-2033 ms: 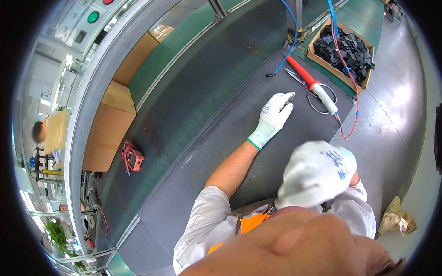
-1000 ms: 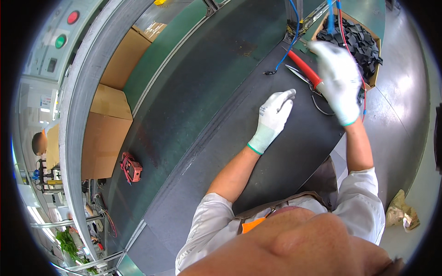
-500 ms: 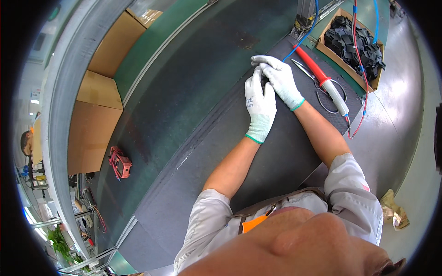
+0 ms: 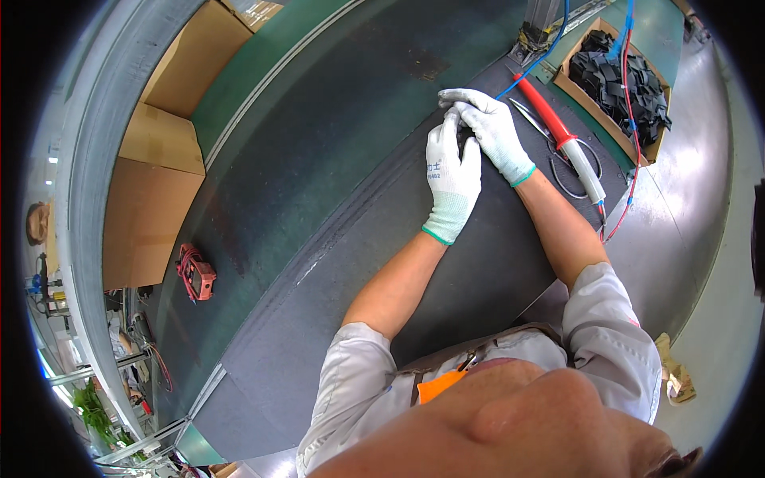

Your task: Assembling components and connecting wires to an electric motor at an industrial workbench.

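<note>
Both of my hands wear white knit gloves with green cuffs and meet over the dark grey mat [image 4: 351, 255]. The fingers of my left hand [image 4: 453, 175] point away from me, pressed up against the other hand. My right hand [image 4: 492, 134] curls its fingers over the left fingertips. Both hands look closed, and whatever lies between the fingertips is hidden. Just right of my right hand lie a wired tool [image 4: 550, 111] with a red sleeve and a grey body, and a pair of scissors [image 4: 527, 116], partly beneath the tool.
At the far right stands an open cardboard box [image 4: 586, 97] of flat black pieces. Red and blue cords [image 4: 629, 119] hang beside it. A red meter [image 4: 197, 275] with wound leads rests on the green surface at left, near a large carton [image 4: 147, 215]. A metal post [image 4: 540, 20] rises at the back.
The view has shifted slightly, moving the meter and carton toward the left. My hands stay together, with the fingers shifted a little and the dark gap between them less visible.
</note>
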Tool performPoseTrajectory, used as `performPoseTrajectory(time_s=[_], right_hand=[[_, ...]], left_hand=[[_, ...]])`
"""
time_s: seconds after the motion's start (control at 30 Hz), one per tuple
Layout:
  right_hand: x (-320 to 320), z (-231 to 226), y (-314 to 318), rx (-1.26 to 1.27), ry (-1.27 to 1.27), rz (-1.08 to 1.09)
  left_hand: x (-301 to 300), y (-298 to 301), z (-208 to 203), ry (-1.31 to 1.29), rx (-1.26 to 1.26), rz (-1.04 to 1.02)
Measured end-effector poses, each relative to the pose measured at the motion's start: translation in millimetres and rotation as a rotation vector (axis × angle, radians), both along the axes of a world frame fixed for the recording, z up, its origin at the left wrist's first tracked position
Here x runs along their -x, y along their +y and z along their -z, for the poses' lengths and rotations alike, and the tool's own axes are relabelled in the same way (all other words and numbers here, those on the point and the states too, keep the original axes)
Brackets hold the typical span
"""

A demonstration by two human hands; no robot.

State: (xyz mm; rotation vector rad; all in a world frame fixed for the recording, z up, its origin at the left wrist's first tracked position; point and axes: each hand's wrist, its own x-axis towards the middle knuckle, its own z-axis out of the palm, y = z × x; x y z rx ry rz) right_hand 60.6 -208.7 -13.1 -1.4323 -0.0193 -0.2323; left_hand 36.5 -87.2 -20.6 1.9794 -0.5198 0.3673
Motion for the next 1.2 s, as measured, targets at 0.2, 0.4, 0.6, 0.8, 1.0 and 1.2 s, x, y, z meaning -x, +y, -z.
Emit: performPoseTrajectory(time_s=[0.2,0.4,0.6,0.8,1.0,1.2], right_hand=[[-0.4,-0.3,-1.4,-0.013,0.008,-0.004],[-0.8,1.7,-3.2,0.038,-0.018,0.016],[-0.2,-0.3,-0.6,0.019,0.017,0.029],[-2.0,4.6,-1.8,-0.025,0.018,0.036],[-1.4,3.0,-2.3,0.028,0.0,0.034],[1.4,-3.8,-3.2,-0.009,0.083,0.047]], left_hand=[[-2.1,-1.1,4.2,-0.032,-0.019,-0.009],[-2.3,-2.0,3.5,-0.01,-0.013,0.001],[-2.1,-1.2,2.7,-0.002,-0.019,0.004],[-2.2,-3.1,3.1,0.001,-0.009,0.012],[-4.0,-3.0,6.0,0.0,-0.015,-0.001],[-4.1,-6.2,5.7,0.023,0.012,0.026]])
